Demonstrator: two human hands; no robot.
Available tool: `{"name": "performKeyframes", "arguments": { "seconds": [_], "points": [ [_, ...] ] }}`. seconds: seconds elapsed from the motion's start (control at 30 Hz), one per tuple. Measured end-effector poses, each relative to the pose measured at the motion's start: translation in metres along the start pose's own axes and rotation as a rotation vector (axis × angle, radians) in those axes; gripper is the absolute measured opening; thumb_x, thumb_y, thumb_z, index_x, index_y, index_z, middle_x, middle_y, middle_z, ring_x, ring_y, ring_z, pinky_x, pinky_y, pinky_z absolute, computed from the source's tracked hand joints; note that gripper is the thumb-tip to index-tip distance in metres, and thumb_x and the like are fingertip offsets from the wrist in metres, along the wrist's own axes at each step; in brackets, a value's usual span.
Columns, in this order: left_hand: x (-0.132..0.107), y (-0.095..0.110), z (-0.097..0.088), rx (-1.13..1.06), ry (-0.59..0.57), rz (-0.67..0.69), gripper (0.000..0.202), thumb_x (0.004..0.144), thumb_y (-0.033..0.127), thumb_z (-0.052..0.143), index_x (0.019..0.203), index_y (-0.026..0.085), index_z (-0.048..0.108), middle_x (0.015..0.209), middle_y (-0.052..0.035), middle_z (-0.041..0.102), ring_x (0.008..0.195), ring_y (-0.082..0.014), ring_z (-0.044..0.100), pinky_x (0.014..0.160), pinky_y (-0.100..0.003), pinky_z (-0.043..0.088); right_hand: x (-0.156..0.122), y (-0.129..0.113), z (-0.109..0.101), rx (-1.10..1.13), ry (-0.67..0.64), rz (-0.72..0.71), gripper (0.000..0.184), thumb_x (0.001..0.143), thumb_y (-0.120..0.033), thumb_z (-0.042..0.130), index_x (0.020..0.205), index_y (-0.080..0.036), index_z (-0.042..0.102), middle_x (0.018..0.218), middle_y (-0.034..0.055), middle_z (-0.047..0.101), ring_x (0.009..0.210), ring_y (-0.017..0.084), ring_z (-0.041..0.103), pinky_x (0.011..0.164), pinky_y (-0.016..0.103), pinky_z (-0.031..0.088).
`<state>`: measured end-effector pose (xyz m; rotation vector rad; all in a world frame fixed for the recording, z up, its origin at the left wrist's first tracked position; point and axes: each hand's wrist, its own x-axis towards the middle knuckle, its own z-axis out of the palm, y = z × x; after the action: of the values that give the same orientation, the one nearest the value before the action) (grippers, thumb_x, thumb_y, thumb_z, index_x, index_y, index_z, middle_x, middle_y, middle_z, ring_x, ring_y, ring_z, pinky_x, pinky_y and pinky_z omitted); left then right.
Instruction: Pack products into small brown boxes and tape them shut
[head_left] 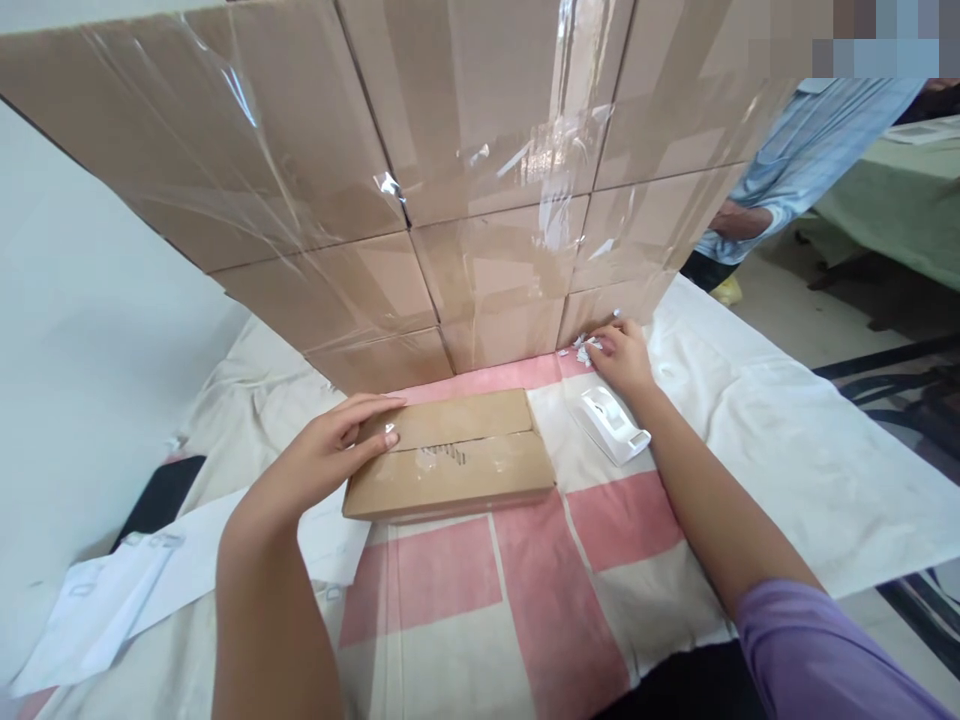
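A flat brown cardboard box [457,460] lies on the pink-and-white checked cloth [540,600], its top flaps closed. My left hand [337,445] rests flat on the box's left end, fingers stretched out. My right hand [626,355] reaches to the foot of the box stack, fingertips pinched at a small heap of white paper scraps [585,347]. A white plastic device [609,422] lies on the cloth just under my right wrist.
A tall stack of cardboard cartons [450,180] wrapped in clear film fills the back. White paper sheets [135,590] and a black object [161,497] lie at left. A person in a blue shirt [795,160] stands at right by a green-covered table [900,200].
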<state>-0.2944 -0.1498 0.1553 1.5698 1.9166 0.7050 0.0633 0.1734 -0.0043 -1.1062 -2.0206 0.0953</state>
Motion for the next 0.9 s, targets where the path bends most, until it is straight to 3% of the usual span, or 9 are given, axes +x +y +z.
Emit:
{"name": "performKeyframes", "arguments": {
  "seconds": [0.13,0.27,0.47,0.7,0.9],
  "points": [
    [-0.001,0.0009,0.0001,0.01,0.01,-0.008,0.052,0.089,0.061,0.064,0.132,0.033,0.067,0.142,-0.005,0.061,0.128,-0.0313,0.057,0.106,-0.041,0.05,0.0002,0.0001,0.0013,0.043,-0.052,0.017,0.024,0.084,-0.029,0.059,0.096,-0.017,0.077,0.098,0.0133,0.068,0.095,0.03,0.062,0.091,0.044,0.051],
    [-0.0021,0.0012,0.0005,0.005,0.02,-0.017,0.051,0.089,0.061,0.064,0.131,0.033,0.067,0.144,-0.0046,0.06,0.129,-0.0308,0.057,0.107,-0.04,0.049,0.0004,-0.0002,0.0013,0.117,-0.078,0.195,0.03,0.085,-0.028,0.057,0.108,-0.018,0.073,0.086,0.009,0.072,0.077,0.025,0.063,0.078,0.04,0.052],
    [-0.0028,0.0005,0.0011,-0.017,0.012,-0.04,0.052,0.089,0.061,0.065,0.133,0.034,0.066,0.144,-0.0035,0.058,0.13,-0.0295,0.056,0.105,-0.038,0.05,0.0005,0.0042,0.001,0.218,0.04,0.324,0.026,0.088,-0.044,0.058,0.09,-0.02,0.067,0.079,0.0066,0.071,0.071,0.022,0.062,0.071,0.035,0.049],
    [-0.0027,-0.0001,0.0022,-0.014,0.017,-0.035,0.051,0.089,0.06,0.065,0.133,0.033,0.066,0.143,-0.0038,0.059,0.128,-0.0297,0.057,0.105,-0.038,0.051,0.0028,0.0049,0.0014,0.196,0.11,0.315,0.019,0.082,-0.027,0.057,0.096,-0.018,0.064,0.102,0.0112,0.07,0.068,0.018,0.061,0.072,0.035,0.052],
    [-0.0007,-0.0037,0.0018,0.009,0.022,-0.025,0.053,0.089,0.061,0.064,0.134,0.034,0.065,0.142,-0.0034,0.061,0.127,-0.0292,0.058,0.101,-0.037,0.052,-0.0004,0.0043,-0.0004,0.239,0.228,0.387,0.018,0.091,-0.034,0.054,0.095,-0.019,0.063,0.08,0.0026,0.067,0.068,0.018,0.063,0.07,0.031,0.052]
  ]
}}
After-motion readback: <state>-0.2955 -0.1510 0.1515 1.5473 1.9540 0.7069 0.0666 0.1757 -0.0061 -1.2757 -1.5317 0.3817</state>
